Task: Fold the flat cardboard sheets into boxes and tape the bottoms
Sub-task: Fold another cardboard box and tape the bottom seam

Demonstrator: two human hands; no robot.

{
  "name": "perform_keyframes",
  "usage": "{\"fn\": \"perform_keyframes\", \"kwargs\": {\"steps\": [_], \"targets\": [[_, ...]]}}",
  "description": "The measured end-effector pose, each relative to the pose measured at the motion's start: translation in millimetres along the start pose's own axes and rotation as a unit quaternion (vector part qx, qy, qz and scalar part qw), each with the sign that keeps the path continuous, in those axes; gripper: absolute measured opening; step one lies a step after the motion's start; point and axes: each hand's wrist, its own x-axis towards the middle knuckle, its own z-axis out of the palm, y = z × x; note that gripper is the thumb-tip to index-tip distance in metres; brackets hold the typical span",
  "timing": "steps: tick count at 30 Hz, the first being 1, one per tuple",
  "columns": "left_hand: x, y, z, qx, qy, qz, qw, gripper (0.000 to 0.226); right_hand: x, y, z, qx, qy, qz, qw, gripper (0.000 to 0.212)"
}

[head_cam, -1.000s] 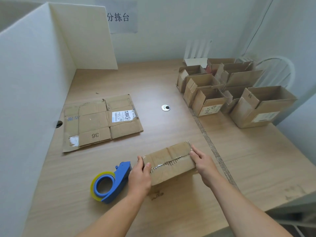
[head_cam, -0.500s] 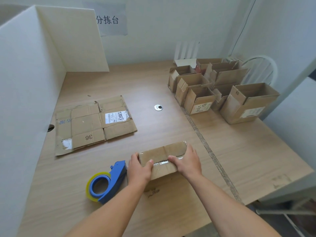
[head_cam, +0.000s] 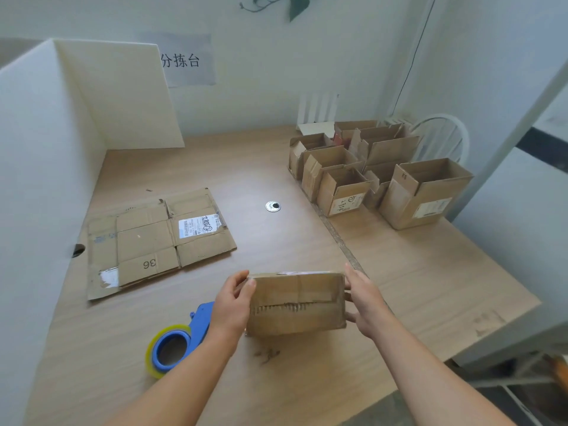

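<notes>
grip: both hands on 1 box | 1 tape dispenser

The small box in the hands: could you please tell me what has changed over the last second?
The small box has been lifted and tipped so its taped seam faces the camera; the left hand and right hand moved to its ends. Tape dispenser, flat sheet and finished boxes stayed put.

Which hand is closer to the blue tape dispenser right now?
Left. The left hand sits right beside the tape dispenser, gripping the box's left end; the right hand holds the far end.
</notes>
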Motion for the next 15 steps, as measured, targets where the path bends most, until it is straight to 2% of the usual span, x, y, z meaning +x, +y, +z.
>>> {"fn": "perform_keyframes", "kwargs": {"steps": [4,7,9,11,13,15], "targets": [[1.7,15.0,4.9,-0.022,0.012,0.053,0.998,0.007,-3.8,-9.0,-9.8,0.01,-0.014,0.068,0.998,0.037],[5.9,23.3,7.5,0.001,0.011,0.063,0.998,0.006,-5.3,-7.5,-18.6,0.003,-0.071,0.068,0.995,0.027],[10.2,27.6,7.2,0.003,-0.024,0.037,0.999,0.032,-5.3,-4.2,-24.4,0.017,-0.096,0.044,0.994,0.023],[12.0,31.1,5.1,0.005,-0.066,0.013,0.998,0.056,-6.1,-2.9,-28.0,0.055,-0.105,0.014,0.993,0.032],[13.5,31.2,3.9,0.048,-0.088,0.028,0.995,0.058,-9.0,-4.2,-29.5,0.077,-0.101,-0.015,0.992,0.033],[13.2,29.1,3.1,0.095,-0.1,0.063,0.988,0.058,-11.2,-7.0,-30.8,0.078,-0.104,-0.033,0.991,0.025]]}}
